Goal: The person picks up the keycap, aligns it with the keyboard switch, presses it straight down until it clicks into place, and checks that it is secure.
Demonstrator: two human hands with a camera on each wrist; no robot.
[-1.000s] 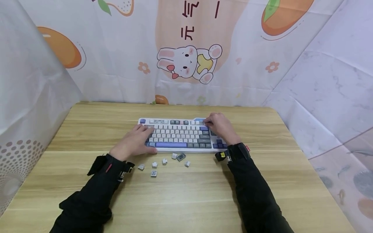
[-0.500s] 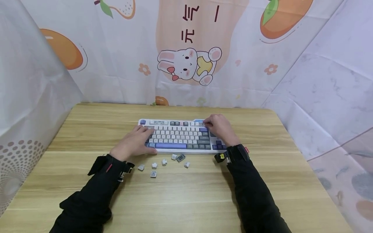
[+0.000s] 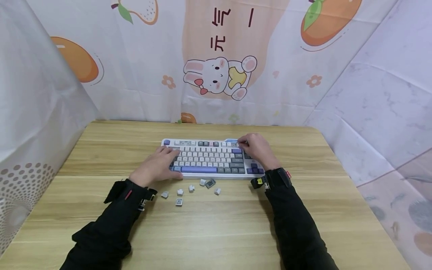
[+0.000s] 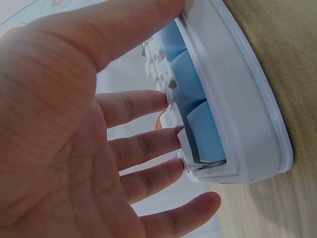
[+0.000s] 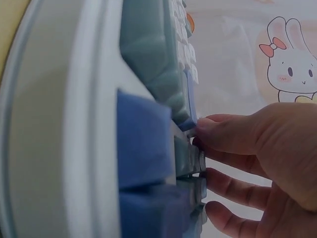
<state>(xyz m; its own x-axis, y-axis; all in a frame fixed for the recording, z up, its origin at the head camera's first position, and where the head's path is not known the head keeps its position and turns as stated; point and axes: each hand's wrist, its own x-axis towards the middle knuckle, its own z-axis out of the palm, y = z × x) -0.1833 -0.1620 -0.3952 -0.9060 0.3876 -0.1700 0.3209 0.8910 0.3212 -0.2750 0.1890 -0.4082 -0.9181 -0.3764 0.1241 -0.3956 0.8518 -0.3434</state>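
A compact keyboard [image 3: 202, 175] with white, grey and purple-blue keycaps lies towards the far side of the table. My left hand [image 3: 155, 165] rests on its left end. In the left wrist view, the fingers [image 4: 148, 147] reach out nearly straight with tips at the keys, and the thumb [image 4: 143, 17] lies against the front edge. My right hand [image 3: 258, 149] is at the upper right corner. Its thumb [image 5: 228, 133] and forefinger close together on a keycap of the top row, just behind the blue-purple key [image 3: 236, 150]; the fingertips mostly hide that keycap.
Several loose keycaps lie in front of the keyboard, among them a dark grey one [image 3: 210, 183], a grey-topped one [image 3: 179, 202] and a white one [image 3: 217, 191]. The wooden table [image 3: 216, 232] ends at a printed cloth backdrop [image 3: 135, 101].
Both hands keep their places on the keyboard; the right thumb and forefinger have shifted slightly at the top-row keycap. The whole view has moved a little.
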